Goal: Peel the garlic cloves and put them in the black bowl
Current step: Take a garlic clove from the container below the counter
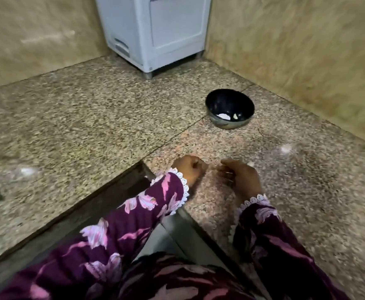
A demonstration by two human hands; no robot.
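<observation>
The black bowl (218,98) stands on the speckled stone counter (112,118), towards the back right, with a few pale garlic pieces (222,115) at its bottom. My left hand (188,168) rests near the counter's inner corner, curled into a fist with nothing showing in it. My right hand (241,177) lies just to its right, fingers loosely curled. A small pale bit (250,163) shows at its far edge; blur hides whether it is held. Both hands are well short of the bowl.
A white appliance (155,33) stands in the back corner between two beige walls. The counter is L-shaped, with its inner edge (103,204) running diagonally under my left arm. Pale blurred spots (285,149) lie right of my hands.
</observation>
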